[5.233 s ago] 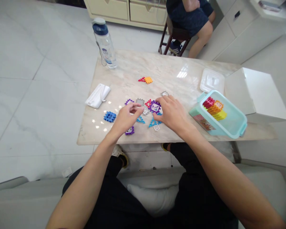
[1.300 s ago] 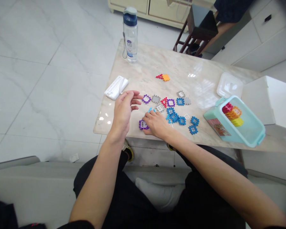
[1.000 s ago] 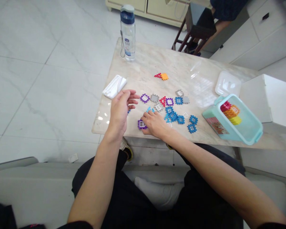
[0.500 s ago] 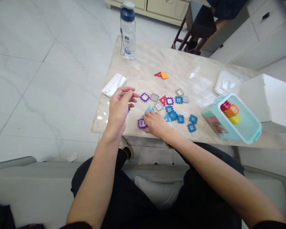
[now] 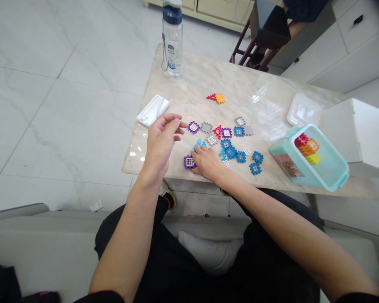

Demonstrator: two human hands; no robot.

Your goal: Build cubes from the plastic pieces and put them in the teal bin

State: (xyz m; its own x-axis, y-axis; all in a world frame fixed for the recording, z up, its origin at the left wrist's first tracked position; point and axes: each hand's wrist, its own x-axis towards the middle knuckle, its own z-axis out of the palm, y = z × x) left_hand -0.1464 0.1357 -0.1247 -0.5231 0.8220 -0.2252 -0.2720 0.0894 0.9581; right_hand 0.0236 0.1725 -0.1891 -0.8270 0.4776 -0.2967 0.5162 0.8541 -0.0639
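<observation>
Reaching over a marble-patterned surface (image 5: pixel 240 82), a seated person rests the right hand (image 5: pixel 208 163) at the edge of a purple tile (image 5: pixel 188 162) — whether its fingers are clamped on the tile cannot be told. The left hand (image 5: pixel 160 143) hangs above the surface, its loosely curled fingers apart. A light blue triangle (image 5: pixel 198 144) lies just beyond the right hand, with blue tiles (image 5: pixel 241 157) to its right. Farther right stands a teal bin (image 5: pixel 308 174) of red, orange and yellow pieces (image 5: pixel 308 148) — a water bottle (image 5: pixel 173 52) is far left.
</observation>
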